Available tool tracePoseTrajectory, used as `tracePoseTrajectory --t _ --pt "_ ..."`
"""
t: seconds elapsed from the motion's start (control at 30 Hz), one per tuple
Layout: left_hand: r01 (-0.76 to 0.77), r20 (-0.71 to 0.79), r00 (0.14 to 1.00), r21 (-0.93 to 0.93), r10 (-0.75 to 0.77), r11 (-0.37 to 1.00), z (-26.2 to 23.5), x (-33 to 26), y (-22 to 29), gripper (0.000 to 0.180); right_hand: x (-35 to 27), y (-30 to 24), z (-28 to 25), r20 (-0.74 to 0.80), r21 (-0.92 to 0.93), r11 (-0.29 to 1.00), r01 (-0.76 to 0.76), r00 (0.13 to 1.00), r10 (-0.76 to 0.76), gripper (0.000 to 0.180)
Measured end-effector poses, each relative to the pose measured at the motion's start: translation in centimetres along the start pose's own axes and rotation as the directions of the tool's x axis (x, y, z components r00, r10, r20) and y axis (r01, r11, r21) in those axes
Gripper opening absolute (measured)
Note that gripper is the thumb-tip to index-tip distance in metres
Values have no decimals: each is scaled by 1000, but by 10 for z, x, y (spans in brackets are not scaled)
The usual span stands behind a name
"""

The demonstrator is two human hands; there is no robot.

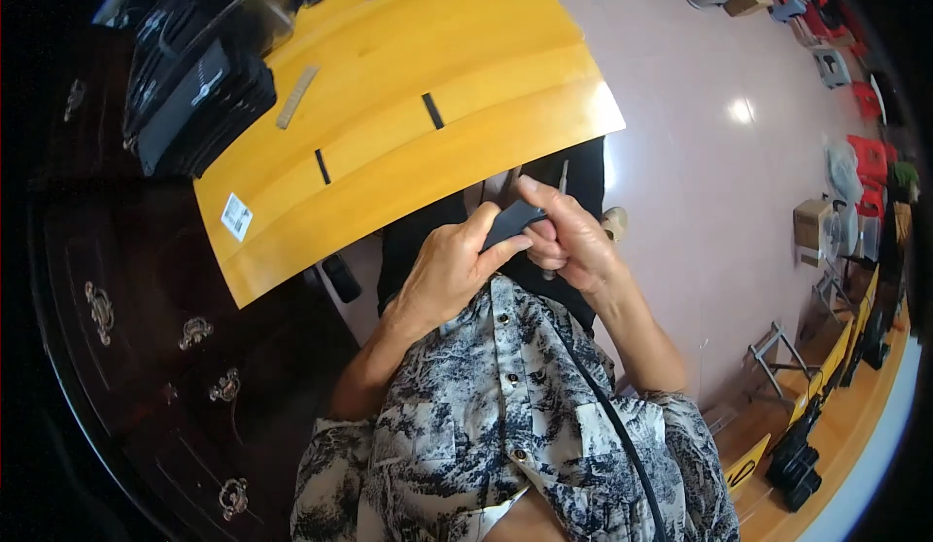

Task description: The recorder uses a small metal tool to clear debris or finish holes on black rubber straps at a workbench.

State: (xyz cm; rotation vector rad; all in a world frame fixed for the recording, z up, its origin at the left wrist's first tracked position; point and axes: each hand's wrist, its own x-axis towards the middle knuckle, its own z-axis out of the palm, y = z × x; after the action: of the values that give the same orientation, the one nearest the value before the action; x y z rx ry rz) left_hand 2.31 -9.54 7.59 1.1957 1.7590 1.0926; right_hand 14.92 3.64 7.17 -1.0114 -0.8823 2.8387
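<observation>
Just off the near edge of the yellow table, in front of my shirt, a small dark grey flat piece is held between both hands. My left hand pinches it from the left, thumb on the near side. My right hand grips its right end, with the thumb raised near the top and the fingers curled under. A thin silvery rod-like tool shows above and below the right hand's fingers; its kind is unclear. Two short black strips, a left one and a right one, lie apart on the table.
On the yellow table are a ruler-like strip, a white label and a stack of black fabric pieces by a clear bin. Dark drawers stand at left. Stools, cartons and a wooden shelf line the right.
</observation>
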Motion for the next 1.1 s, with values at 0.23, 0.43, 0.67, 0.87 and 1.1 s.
tracePoseTrajectory --t 0.23,0.43,0.67,0.87,1.1 --pt "420 403 884 -456 -238 785 -14 -4 -7 22 -9 -23 9 266 -901 134 413 769 -581 37" --pt "548 631 760 -750 154 370 -11 -5 -43 36 -13 -16 23 449 -866 -160 473 599 -663 51" --pt "106 266 957 38 -113 994 9 21 -26 28 8 0 6 98 -992 -129 14 728 -678 55" --pt "534 565 808 -584 -166 611 -20 15 -18 41 4 -10 5 40 -601 740 302 936 -350 58" --pt "442 537 842 -640 -45 629 -14 10 -23 46 -17 -14 18 82 -762 529 374 866 -493 53"
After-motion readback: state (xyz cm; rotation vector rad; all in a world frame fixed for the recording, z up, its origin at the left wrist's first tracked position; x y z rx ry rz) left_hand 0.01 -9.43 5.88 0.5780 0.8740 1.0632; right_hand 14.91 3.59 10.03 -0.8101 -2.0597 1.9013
